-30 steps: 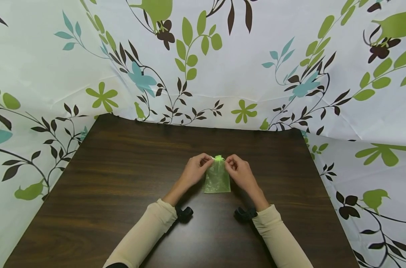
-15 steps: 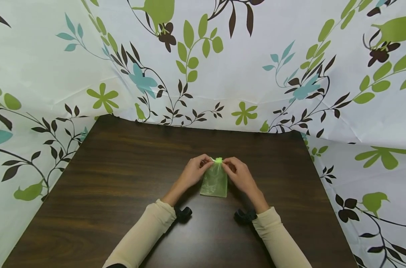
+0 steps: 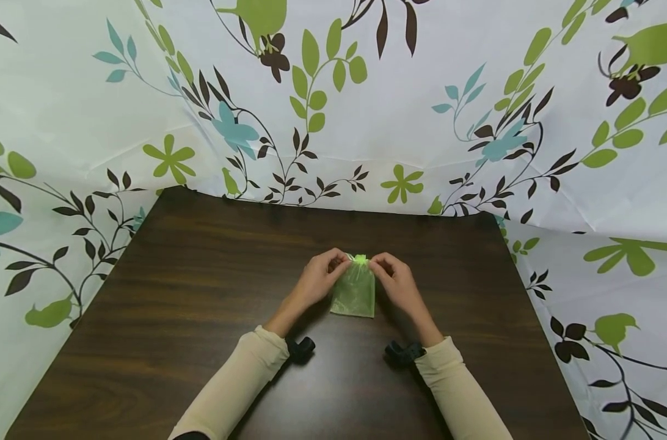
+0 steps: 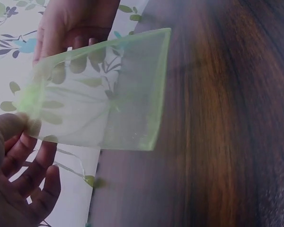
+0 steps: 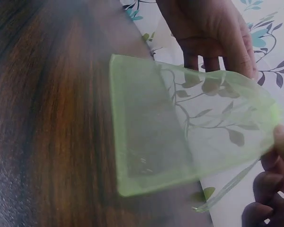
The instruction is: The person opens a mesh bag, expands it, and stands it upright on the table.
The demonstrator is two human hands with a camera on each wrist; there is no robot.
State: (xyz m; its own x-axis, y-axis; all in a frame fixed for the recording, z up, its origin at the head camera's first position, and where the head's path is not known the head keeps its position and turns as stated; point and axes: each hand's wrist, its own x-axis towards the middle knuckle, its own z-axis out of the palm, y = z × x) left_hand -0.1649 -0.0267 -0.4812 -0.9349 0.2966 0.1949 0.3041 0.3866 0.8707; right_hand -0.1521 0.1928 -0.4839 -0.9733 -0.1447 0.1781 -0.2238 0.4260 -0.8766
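A small sheer green drawstring pouch [image 3: 353,294] hangs between both hands, its gathered neck at the top and its flat bottom toward the person. My left hand [image 3: 320,276] pinches the neck's left side between thumb and forefinger. On the other side my right hand [image 3: 394,280] pinches the neck's right side the same way. In the left wrist view the pouch [image 4: 99,94] is see-through, with the cloth pattern and table showing behind it. Thin ribbon ends [image 5: 227,187] dangle below the neck in the right wrist view.
A dark wood-grain table [image 3: 201,293] spreads under both arms. White cloth with a leaf and bird print [image 3: 361,134] surrounds its back and sides. Black wrist cameras [image 3: 302,350] sit on both wrists, beside light sleeves [image 3: 240,379].
The pouch's lower end swung left and toward the person, then back up slightly. The right hand moved in toward the neck, then out a little. Both hands keep their pinch.
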